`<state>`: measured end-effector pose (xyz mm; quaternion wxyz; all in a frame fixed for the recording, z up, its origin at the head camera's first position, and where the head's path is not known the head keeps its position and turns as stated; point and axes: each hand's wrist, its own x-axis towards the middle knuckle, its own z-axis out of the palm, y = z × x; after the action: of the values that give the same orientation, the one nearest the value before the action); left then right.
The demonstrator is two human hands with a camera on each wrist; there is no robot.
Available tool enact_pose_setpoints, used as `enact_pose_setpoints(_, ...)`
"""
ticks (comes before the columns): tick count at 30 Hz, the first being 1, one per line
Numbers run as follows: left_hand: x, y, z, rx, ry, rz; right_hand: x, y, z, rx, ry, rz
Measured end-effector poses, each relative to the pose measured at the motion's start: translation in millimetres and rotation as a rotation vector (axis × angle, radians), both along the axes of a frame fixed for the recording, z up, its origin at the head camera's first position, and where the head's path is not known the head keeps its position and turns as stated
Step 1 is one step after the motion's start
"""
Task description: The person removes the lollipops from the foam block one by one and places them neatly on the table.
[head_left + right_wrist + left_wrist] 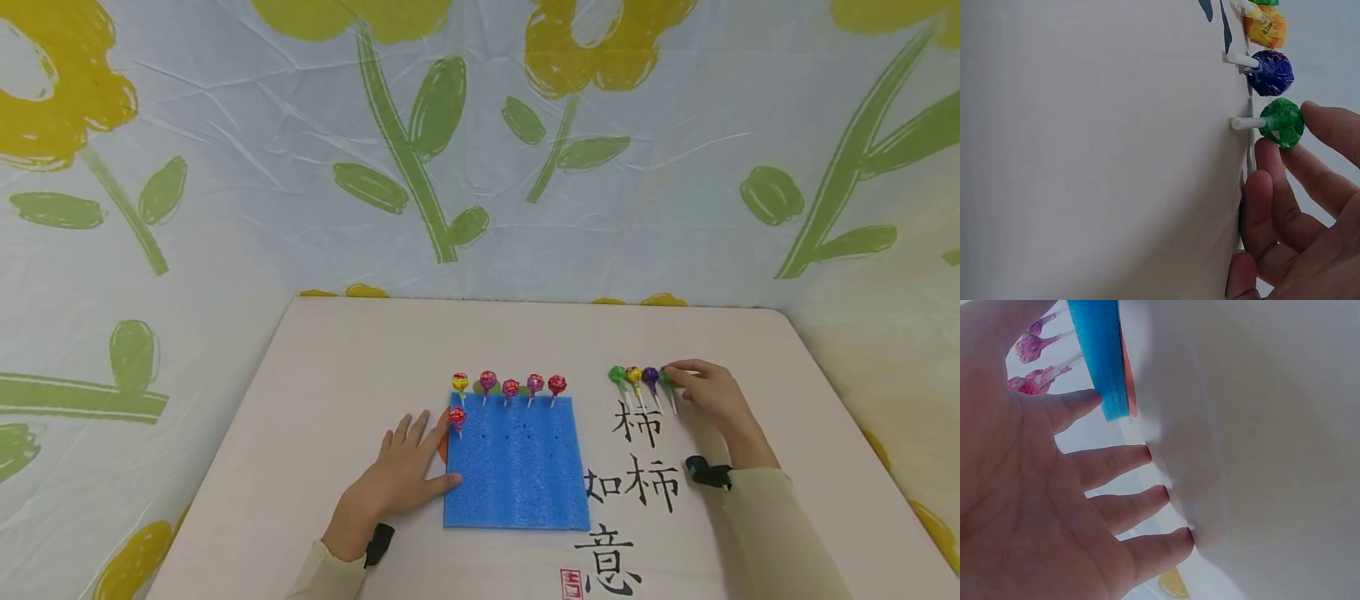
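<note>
My right hand (pixel 712 393) pinches the head of a green lollipop (pixel 1284 123) between thumb and fingers; its white stick lies along the table. Beside it on the table lie a dark blue lollipop (pixel 1271 73), a yellow lollipop (pixel 1266 28) and another green lollipop (pixel 618 374). My left hand (pixel 401 475) rests with fingers spread at the left side of a blue foam board (pixel 517 483), its thumb over the edge and one finger (pixel 1079 406) touching the side. Several wrapped lollipops stand along the board's far edge, including a red one (pixel 557 384); a pinkish-red one (pixel 457 418) stands nearer, at the left.
Small dark holes (pixel 507 437) dot the board's surface. Black brushed characters (pixel 651 483) and a red seal mark (pixel 572 583) run down the pale tabletop (pixel 360 350), right of the board. A flower-printed cloth (pixel 300 167) hangs behind the table.
</note>
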<state>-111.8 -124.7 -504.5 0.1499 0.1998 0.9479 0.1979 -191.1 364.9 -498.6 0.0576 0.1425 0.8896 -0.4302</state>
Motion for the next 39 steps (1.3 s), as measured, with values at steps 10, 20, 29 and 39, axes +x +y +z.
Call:
enact_pose_setpoints(10, -0.6, 0.0, -2.0, -0.007, 0.008, 0.003, -4.6, -1.7, -8.3, 0.036, 0.001, -0.012)
enact_pose_setpoints(20, 0.4, 0.7, -0.6, -0.002, 0.001, 0.01, -3.9, -2.2, -11.2, 0.013, 0.009, -0.012)
enact_pose_setpoints(29, 0.3, 0.4, 0.4, 0.003, 0.0, 0.009, -3.5, -1.4, -9.9, 0.017, 0.006, -0.05)
enact_pose_setpoints(39, 1.2, -0.1, 1.4, 0.017, -0.003, 0.01, 12.3, -19.4, 13.5, 0.001, 0.105, -0.099)
